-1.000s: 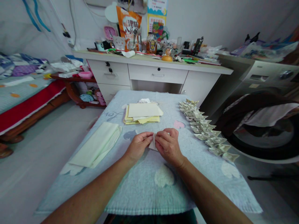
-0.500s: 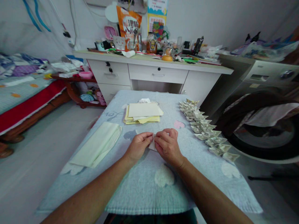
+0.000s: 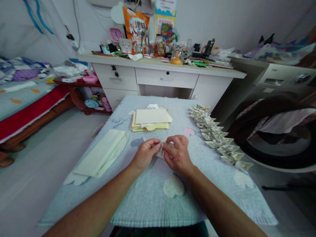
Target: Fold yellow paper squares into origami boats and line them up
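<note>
A small folded piece of paper [image 3: 160,153] is held between my two hands over the middle of the cloth-covered table [image 3: 138,204]. My left hand [image 3: 146,152] pinches its left side between thumb and fingers. On the other side, my right hand [image 3: 178,153] grips the paper with thumb and index finger, its other fingers curled. Part of the paper is hidden behind the fingers. Beyond the hands lies a stack of cream and yellow paper sheets [image 3: 151,116]. Folded paper boats [image 3: 217,138] stand in a slanting row to the right.
Pale green folded paper [image 3: 101,153] lies at the table's left. Behind the table stands a white desk [image 3: 168,77] crowded with a jar [image 3: 160,46], an orange snack bag [image 3: 135,28] and other items. A washing machine [image 3: 276,82] is at right, a bed [image 3: 29,98] at left.
My right index finger has lifted and shifted slightly on the folded paper, showing a little more of it. My left hand has barely moved.
</note>
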Motion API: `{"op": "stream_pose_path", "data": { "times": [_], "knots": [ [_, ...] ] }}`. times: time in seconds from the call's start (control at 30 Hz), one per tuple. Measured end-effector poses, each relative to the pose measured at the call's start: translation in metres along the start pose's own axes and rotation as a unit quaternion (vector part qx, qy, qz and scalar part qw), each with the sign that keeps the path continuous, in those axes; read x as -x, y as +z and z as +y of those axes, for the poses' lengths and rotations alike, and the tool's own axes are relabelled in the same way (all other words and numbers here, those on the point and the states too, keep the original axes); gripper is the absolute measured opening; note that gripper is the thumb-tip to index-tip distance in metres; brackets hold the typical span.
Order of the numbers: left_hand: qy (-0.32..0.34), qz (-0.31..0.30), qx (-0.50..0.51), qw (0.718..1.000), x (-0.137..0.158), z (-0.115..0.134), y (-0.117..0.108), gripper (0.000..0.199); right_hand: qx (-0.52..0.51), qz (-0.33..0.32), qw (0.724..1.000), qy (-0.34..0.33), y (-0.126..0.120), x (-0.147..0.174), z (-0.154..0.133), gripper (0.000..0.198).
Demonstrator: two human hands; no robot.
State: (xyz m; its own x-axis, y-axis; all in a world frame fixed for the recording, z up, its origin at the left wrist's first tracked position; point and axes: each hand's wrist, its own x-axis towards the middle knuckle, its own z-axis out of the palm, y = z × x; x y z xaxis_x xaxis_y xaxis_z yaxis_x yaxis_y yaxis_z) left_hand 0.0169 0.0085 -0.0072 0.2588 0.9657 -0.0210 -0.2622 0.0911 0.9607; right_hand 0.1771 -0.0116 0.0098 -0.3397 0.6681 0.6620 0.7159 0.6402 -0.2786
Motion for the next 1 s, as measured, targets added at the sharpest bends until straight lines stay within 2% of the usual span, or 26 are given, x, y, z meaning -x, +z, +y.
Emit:
{"op": "stream_pose_path", "data": {
  "times": [0.23,0.4,0.57,0.67,0.77,1.0],
  "knots": [
    [0.049,0.013,-0.082,0.995,0.0001,0.0037,-0.0018,0.017,-0.073,-0.027,0.997,0.018,-0.0035,-0.001,0.0004,0.039],
    [0.075,0.018,-0.148,0.986,0.0012,0.0042,-0.0032,0.016,-0.138,-0.022,0.989,0.039,-0.0071,-0.0022,0.0024,0.029],
    [0.083,0.016,-0.155,0.984,0.0017,0.0009,-0.0035,0.015,-0.203,0.013,0.974,0.102,-0.0085,-0.0034,0.0037,0.018],
    [0.103,0.022,-0.197,0.975,0.0028,-0.0012,-0.0039,0.015,-0.193,0.015,0.972,0.131,-0.0073,-0.005,0.0032,0.009],
    [0.124,0.028,-0.252,0.959,0.0048,-0.0018,-0.0039,0.014,-0.175,0.001,0.973,0.151,-0.0054,-0.0062,0.0027,0.009],
    [0.142,0.036,-0.311,0.939,0.0095,0.0043,-0.0007,0.011,-0.176,-0.022,0.973,0.147,-0.0024,-0.0059,0.0039,0.009]
  ]
}}
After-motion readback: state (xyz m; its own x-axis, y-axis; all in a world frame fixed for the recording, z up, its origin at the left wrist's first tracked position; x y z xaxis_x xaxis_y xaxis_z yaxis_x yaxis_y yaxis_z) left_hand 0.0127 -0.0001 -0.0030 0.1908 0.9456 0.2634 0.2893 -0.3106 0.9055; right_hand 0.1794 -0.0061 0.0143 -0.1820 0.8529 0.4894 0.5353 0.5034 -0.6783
